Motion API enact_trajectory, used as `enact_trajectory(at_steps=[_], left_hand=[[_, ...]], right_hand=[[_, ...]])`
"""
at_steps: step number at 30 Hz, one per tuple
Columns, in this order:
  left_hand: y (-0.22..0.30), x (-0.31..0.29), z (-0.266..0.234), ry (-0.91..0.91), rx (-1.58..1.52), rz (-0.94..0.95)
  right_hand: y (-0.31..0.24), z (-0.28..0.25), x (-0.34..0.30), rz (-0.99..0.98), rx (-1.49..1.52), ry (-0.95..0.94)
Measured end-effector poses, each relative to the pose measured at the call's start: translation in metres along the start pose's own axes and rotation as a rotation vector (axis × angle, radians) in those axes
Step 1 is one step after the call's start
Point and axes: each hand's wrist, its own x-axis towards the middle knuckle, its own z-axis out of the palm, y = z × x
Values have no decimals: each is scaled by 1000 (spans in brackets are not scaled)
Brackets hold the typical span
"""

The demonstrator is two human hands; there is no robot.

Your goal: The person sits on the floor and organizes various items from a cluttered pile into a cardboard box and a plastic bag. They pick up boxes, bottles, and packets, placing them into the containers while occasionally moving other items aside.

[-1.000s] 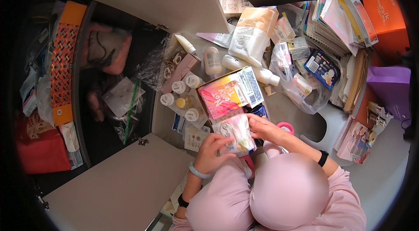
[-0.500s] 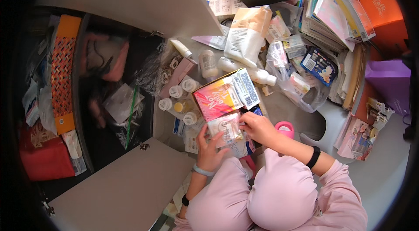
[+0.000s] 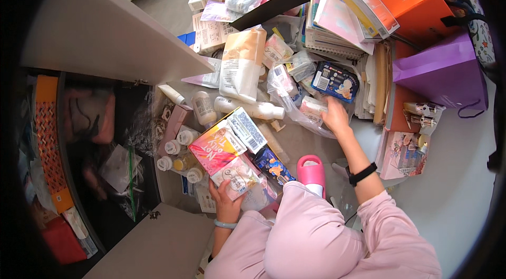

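My left hand [image 3: 226, 201] grips the lower left corner of a white soft pack [image 3: 237, 176] with pink edges. That pack lies in a small box beside a pink-and-yellow pack [image 3: 217, 143], a white-and-blue pack with a barcode [image 3: 246, 129] and a dark blue pack [image 3: 273, 165]. Further right, my right hand [image 3: 336, 116] is stretched out to a clear plastic bag [image 3: 295, 109] of small packs. Its fingers close on a small white pack [image 3: 313, 109] at the bag's near side; the fingertips are partly hidden. Above it lies a dark blue pack with a cartoon figure [image 3: 335, 82].
Several white-capped bottles [image 3: 187, 136] stand left of the box. A large beige-and-white pouch [image 3: 242, 63] and white bottle [image 3: 247, 108] lie beyond. Cabinet doors [image 3: 153, 242] hang open at left. Books [image 3: 337, 26], an orange box [image 3: 406, 2] and a purple bag [image 3: 440, 71] stand right. A pink slipper [image 3: 311, 176] is near my knees.
My right hand has left the white soft pack in the box and reached right to the plastic bag. My left hand stays at the white soft pack. The view has shifted right.
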Motion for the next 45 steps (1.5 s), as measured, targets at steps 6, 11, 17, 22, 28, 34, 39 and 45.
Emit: enact_trajectory(at_steps=[6,11,17,22,28,34,39,45], left_hand=[[9,-2,-24,-84,-68,42],[7,-5,-32,-64,-27,95],[12,-5,-32,-39,-57,134],[10,-9,-31,-24,-146,83],[-5,-27,-33,-52,-230,40],[-10,-53,-25,-92,-309,-175],[-21,-59,-16,-429,-496,-443],[-16,-35,-31,-485,-513,-679]], right_hand=[[23,37,3,160,1,-230],[6,3,-11,26,97,41],[-14,-76,-47,266,1139,-197],[-49,-93,-95,286,1410,-877],[-94,-29,-139,126,780,-1606],[-102,7,-165,423,945,-1538],[-101,6,-166,176,928,-1599],[-114,-3,-160,-564,221,-1361]])
